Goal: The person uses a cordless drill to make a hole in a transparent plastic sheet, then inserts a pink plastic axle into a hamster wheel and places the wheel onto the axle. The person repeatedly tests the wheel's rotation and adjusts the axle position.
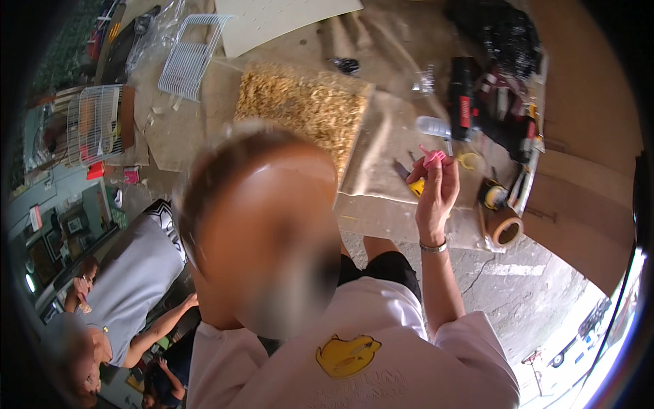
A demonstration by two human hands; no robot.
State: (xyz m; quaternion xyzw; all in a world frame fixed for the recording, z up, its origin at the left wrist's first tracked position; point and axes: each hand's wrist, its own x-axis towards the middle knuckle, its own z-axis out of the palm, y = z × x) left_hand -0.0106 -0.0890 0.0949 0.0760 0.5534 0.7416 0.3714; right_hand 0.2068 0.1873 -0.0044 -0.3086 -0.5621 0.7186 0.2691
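Observation:
My right hand (pixel 439 189) is raised over the near right of the work table (pixel 402 211). Thumb and fingers pinch a small bright pink piece (pixel 433 158) with a thin projecting end; its kind is unclear. Below that hand lies a yellow-handled tool (pixel 416 185), partly covered by the fingers. A big smeared rounded shape (pixel 266 211), very close up, rises from my left sleeve (pixel 225 351) and seems to be my raised left arm. No fingers of my left hand can be made out. Behind this shape lies a rectangular bed of wood shavings (pixel 300 95), its near left part hidden.
A clear bottle (pixel 433 126), a black-and-red tool (pixel 462 99), a tape measure (pixel 492 193) and a brown tape roll (pixel 505 228) lie at right. White wire racks (pixel 194 58) and a pale board (pixel 279 24) are farther off. Another person in grey (pixel 136 266) is at left.

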